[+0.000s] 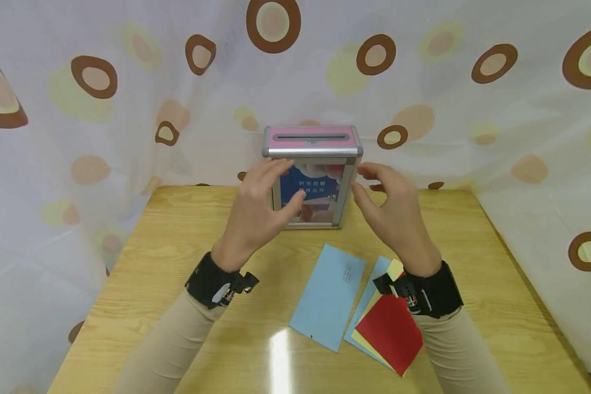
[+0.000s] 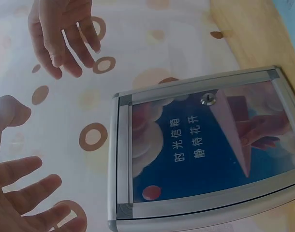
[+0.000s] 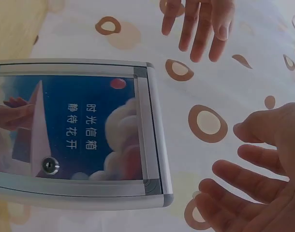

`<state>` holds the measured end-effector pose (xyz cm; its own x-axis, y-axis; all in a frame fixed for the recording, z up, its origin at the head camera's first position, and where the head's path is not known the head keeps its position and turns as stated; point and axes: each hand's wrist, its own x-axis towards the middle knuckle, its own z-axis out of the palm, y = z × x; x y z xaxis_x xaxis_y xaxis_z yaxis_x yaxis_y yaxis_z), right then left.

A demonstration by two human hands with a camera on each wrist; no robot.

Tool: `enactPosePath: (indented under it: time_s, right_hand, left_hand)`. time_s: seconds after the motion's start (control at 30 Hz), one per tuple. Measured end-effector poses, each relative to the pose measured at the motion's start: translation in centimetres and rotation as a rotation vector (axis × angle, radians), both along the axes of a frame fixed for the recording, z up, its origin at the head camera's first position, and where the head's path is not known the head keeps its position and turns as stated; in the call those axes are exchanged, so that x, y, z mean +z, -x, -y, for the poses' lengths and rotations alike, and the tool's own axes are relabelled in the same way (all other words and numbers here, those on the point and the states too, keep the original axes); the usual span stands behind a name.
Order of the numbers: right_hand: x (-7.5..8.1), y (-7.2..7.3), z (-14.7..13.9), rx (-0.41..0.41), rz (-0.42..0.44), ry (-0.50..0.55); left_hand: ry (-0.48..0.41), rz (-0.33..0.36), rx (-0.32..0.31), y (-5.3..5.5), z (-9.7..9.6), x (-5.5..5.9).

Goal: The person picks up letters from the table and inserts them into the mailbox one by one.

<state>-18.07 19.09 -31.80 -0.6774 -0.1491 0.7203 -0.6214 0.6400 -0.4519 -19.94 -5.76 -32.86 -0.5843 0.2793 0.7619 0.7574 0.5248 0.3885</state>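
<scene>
A pink and silver mailbox [image 1: 312,189] with a slot in its top stands upright at the back of the table. Its front panel [image 2: 186,159] carries a blue picture with white lettering and a small round lock [image 3: 50,166]. My left hand [image 1: 258,205] hovers in front of the box's left side, fingers spread and holding nothing. Near the right side, my right hand [image 1: 391,205] is also raised with nothing in it, its fingers loosely bent. Both wrist views show the fingers of each hand apart from the box.
A light blue envelope [image 1: 327,298] lies on the wooden table [image 1: 152,306] in front of the box. To its right, beneath my right wrist, a red envelope [image 1: 391,331] overlaps yellow and blue ones. A patterned curtain [image 1: 295,82] hangs behind and along both sides.
</scene>
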Motion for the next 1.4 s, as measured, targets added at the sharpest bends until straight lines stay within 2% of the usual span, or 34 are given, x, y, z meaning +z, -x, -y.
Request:
enactPosePath:
  time_s: [0.1,0.37,0.47,0.67,0.8,0.93,1.07,1.2,1.4]
  right_hand:
    - [-1.1,-1.0,-0.1,-0.016,0.027,-0.028]
    - [-3.9,-3.6,0.1,-0.043,0.051,-0.108]
    - [-5.1,-4.6,0.1,-0.048,0.08,-0.132]
    - [-7.8,-6.2,-0.2,-0.08,0.154,-0.205]
    - [-8.9,-6.6,-0.8,-0.155,0.263,-0.237]
    - [-9.7,-7.0,-1.8,-0.213,0.388,-0.238]
    - [-9.9,-7.3,-2.9,-0.229,0.473,-0.194]
    - [-9.8,-7.7,-4.6,-0.255,0.557,-0.15]
    - [-10.1,-7.8,-6.6,-0.302,0.596,-0.135]
  left_hand:
    - [0.06,0.03,0.026,-1.2,0.2,-1.0]
    - [0.254,0.052,0.166,-3.7,1.0,-3.6]
    - [0.31,0.104,0.213,-4.8,1.3,-4.6]
    - [0.408,0.286,0.28,-7.0,1.5,-6.8]
    - [0.445,0.377,0.284,-7.5,1.4,-7.8]
    - [0.468,0.43,0.275,-7.9,1.3,-8.6]
    - [0.479,0.451,0.276,-8.1,1.5,-9.0]
    - [0.483,0.469,0.278,-8.1,1.7,-9.0]
    - [0.473,0.467,0.284,-8.2,1.8,-9.0]
